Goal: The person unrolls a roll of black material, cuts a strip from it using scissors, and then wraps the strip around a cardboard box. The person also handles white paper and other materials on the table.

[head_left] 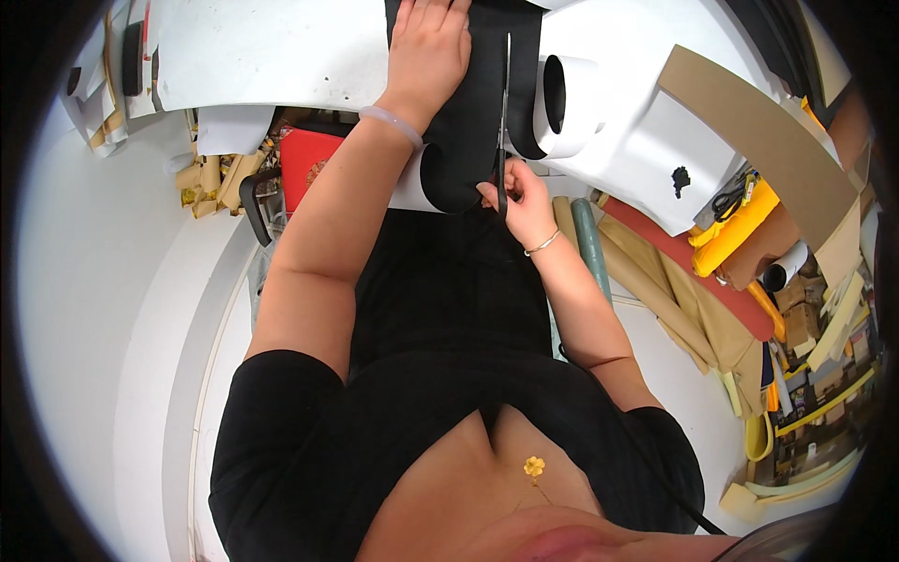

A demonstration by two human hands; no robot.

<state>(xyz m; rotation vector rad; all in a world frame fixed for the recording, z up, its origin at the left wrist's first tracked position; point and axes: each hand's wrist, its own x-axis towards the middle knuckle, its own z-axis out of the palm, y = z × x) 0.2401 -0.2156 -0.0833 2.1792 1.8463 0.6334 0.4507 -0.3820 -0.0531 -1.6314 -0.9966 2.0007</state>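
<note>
A black sheet point(470, 103) with a white underside lies on the white table and curls over at its near edge. My left hand point(431, 47) presses down on its far left part, fingers stretched out flat. My right hand point(524, 199), closed round the dark handles of long-bladed scissors point(505, 117), is at the near edge of the sheet. The blades point away from me along the sheet, near its right side. Right of the blades, a rolled-up part point(573, 105) shows its white underside outward. The cut line itself is too fine to make out.
On the white table point(253, 56) at right lie a curved brown board point(749, 131), a small black scrap point(681, 182), another pair of scissors point(729, 201) and yellow packets point(740, 229). Rolls of tan material point(655, 281) lean below the table's right side. A red bag point(304, 159) sits at left.
</note>
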